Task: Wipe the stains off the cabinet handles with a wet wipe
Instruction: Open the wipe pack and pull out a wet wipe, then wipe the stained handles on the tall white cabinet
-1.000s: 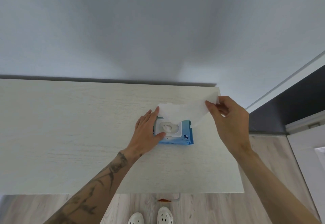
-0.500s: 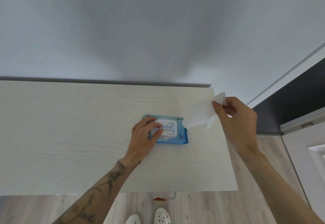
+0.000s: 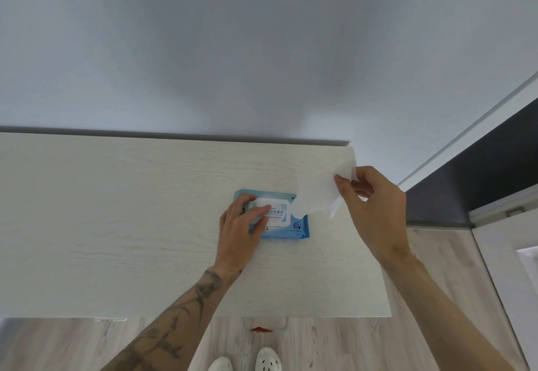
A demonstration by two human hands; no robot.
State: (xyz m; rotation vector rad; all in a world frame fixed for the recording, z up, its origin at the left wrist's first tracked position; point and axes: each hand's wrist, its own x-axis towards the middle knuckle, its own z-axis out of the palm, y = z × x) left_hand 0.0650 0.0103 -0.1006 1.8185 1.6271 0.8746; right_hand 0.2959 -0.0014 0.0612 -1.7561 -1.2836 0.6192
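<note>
Quick update. Pinching the wet wipe (image 3: pixel 317 196) by its top corner with the right hand (image 3: pixel 375 207), thumb against curled fingers, and letting the rest hang loose down toward the left hand (image 3: pixel 238 231). Pressing that left hand flat on the pack of wipes (image 3: pixel 294 225), fingers fairly straight over the white lid, gripping nothing.

Compared with a second ago: was dragging the sheet out through an open flap back then, with the left hand just bracing the pack from the side. Now got the sheet fully free and the flap pushed shut. So pretty much done with the fetching part. Not started on any actual wiping yet though.

Spotting what looks like a handle (image 3: pixel 278 323) with an orange-red smear (image 3: pixel 261 329) down between the two forearms, just past the near edge of the cabinet top (image 3: pixel 116 225) and well away from the right hand. Probably means letting go of the pack, reaching down, and bringing the wipe to that smear. Might want to bunch the sheet up first, being floppy and held by one corner only. Can't tell about stains on other handles from here.
</note>
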